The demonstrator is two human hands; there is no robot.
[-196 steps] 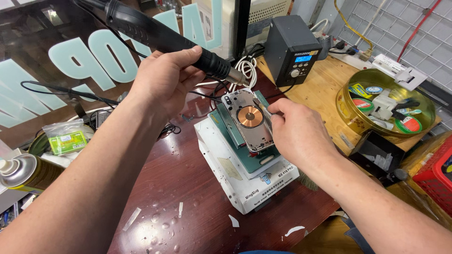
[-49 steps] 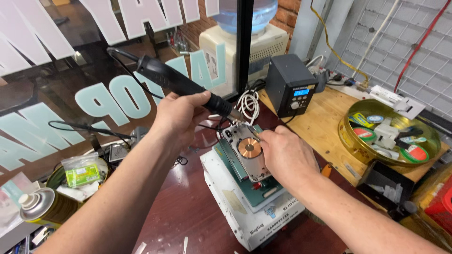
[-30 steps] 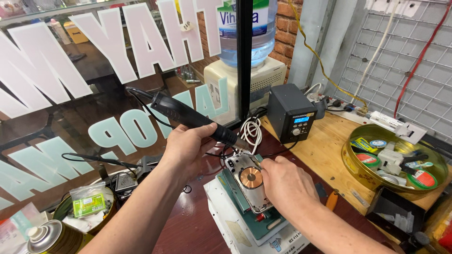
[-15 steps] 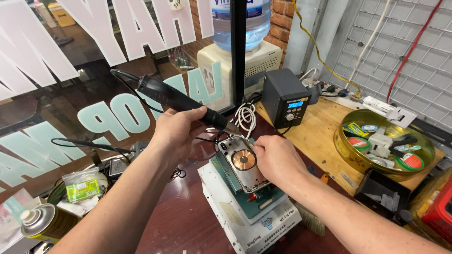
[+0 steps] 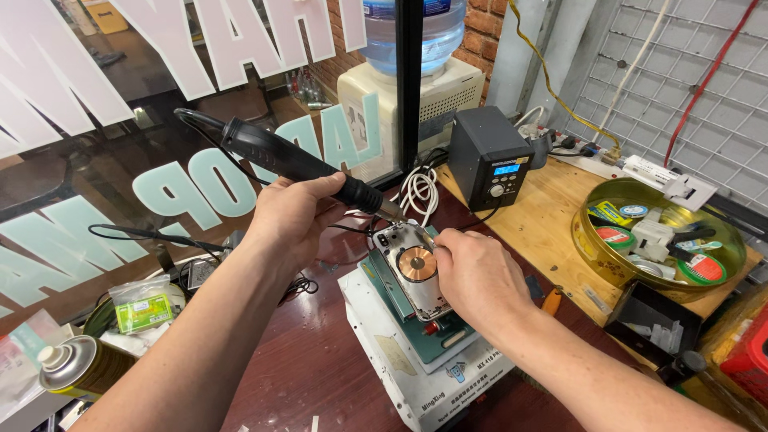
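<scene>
One opened phone back point(image 5: 416, 270), a pale shell with a round copper-coloured coil at its middle, lies tilted on a green-topped white heating pad point(image 5: 428, 352) on the dark red desk point(image 5: 320, 368). The left hand point(image 5: 292, 216) is closed around the black handle of a hot-air tool point(image 5: 296, 162), whose metal nozzle points at the upper corner of the shell. The right hand point(image 5: 476, 276) rests on the shell's right edge, fingers curled; it may pinch a small tool there, but the view is too poor to tell. The shell is already stripped down to its coil, and work at that top corner seems to be under way, not finished. Behind stands a dark box-shaped station point(image 5: 490, 166) with a lit display. To the right sits a round brass-coloured tin point(image 5: 594, 240) of small parts; at far left, a spray can point(image 5: 80, 368).
</scene>
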